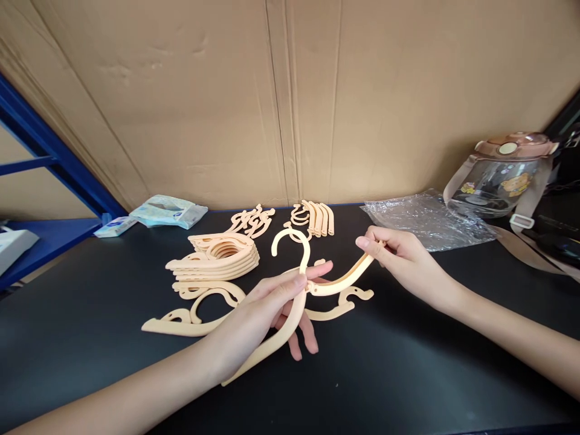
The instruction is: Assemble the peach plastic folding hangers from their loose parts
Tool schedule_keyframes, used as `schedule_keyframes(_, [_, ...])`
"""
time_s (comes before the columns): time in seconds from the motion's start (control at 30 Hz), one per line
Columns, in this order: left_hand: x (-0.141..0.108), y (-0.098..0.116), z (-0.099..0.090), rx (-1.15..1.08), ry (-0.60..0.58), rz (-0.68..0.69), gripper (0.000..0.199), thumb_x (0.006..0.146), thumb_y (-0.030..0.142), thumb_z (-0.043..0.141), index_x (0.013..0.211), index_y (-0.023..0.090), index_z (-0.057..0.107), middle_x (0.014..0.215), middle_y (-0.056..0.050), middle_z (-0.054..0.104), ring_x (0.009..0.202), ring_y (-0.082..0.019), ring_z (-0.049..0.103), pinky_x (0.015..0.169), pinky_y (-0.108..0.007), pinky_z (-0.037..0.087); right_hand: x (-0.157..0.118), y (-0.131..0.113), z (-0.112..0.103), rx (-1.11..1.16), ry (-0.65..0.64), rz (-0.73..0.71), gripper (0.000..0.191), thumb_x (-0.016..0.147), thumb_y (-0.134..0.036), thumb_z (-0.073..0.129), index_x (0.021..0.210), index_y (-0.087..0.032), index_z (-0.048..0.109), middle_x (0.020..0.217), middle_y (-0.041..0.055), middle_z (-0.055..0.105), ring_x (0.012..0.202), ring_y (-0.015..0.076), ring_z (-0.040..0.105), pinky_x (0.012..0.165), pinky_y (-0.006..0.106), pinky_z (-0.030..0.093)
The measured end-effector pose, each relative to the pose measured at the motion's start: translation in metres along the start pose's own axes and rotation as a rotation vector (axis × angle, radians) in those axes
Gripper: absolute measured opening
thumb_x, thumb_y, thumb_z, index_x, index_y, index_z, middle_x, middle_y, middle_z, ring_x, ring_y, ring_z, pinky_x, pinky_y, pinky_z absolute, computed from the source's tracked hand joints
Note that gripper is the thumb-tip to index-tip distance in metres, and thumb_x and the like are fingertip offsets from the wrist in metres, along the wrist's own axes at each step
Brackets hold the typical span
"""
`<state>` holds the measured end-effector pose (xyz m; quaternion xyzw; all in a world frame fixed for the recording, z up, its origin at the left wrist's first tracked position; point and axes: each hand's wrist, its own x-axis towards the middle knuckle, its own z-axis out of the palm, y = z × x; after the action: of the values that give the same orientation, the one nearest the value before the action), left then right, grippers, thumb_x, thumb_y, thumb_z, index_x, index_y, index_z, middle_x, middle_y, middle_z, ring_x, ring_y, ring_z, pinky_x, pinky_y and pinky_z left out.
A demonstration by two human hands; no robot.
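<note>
Between my two hands is a cream plastic folding hanger [343,284], its hook pointing up and its two arms spread at an angle. My left hand [276,299] pinches it at the joint below the hook, with the lower fingers stretched out behind. The fingers of my right hand [399,254] close on the outer end of the right arm. Under and behind my hands, another hanger [181,327] lies on the black table [385,374], partly covered by my left hand. A stack of folded hangers [217,269] sits just beyond.
Loose hook pieces [254,221] and a row of curved arm pieces [321,219] lie near the cardboard wall [217,109]. A tissue pack [167,211] is at the back left. Clear plastic wrap [421,217] and a strapped water bottle [498,181] stand at the right.
</note>
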<state>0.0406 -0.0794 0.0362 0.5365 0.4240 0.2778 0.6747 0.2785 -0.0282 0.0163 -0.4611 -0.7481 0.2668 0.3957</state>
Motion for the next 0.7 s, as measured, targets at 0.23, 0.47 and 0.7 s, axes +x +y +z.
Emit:
schedule_keyframes(0.23, [0.0037,0.0011,-0.0009,-0.156,-0.087,-0.019,0.038,0.098,0.042,0.043,0.129,0.026,0.059,0.084,-0.007,0.073,0.06,-0.014,0.067,0.049,-0.019,0.053,0.0014,0.0006,0.0022,0.038,-0.009,0.006,0.045,0.095,-0.049,0.044,0.061,-0.021,0.037,0.058,-0.0049,0.036,0.056,0.0109,0.032,0.054,0.027,0.026])
schedule_keyframes(0.47, [0.0045,-0.0018,-0.0015,-0.285,-0.136,-0.005,0.033,0.099,0.033,0.044,0.121,0.021,0.064,0.119,-0.012,0.064,0.072,-0.015,0.069,0.051,-0.02,0.056,0.0027,0.002,0.0026,0.085,-0.037,0.032,0.044,0.095,-0.05,0.044,0.062,-0.02,0.038,0.059,-0.0054,0.035,0.056,0.0105,0.033,0.053,0.026,0.027])
schedule_keyframes(0.7, [0.003,-0.0007,-0.0011,-0.316,-0.147,0.013,0.031,0.099,0.03,0.044,0.117,0.019,0.066,0.118,-0.013,0.065,0.074,-0.016,0.069,0.053,-0.019,0.057,0.0032,0.0016,0.0029,0.143,-0.076,0.063,0.046,0.094,-0.053,0.044,0.062,-0.02,0.041,0.059,-0.0052,0.035,0.056,0.0105,0.034,0.054,0.025,0.029])
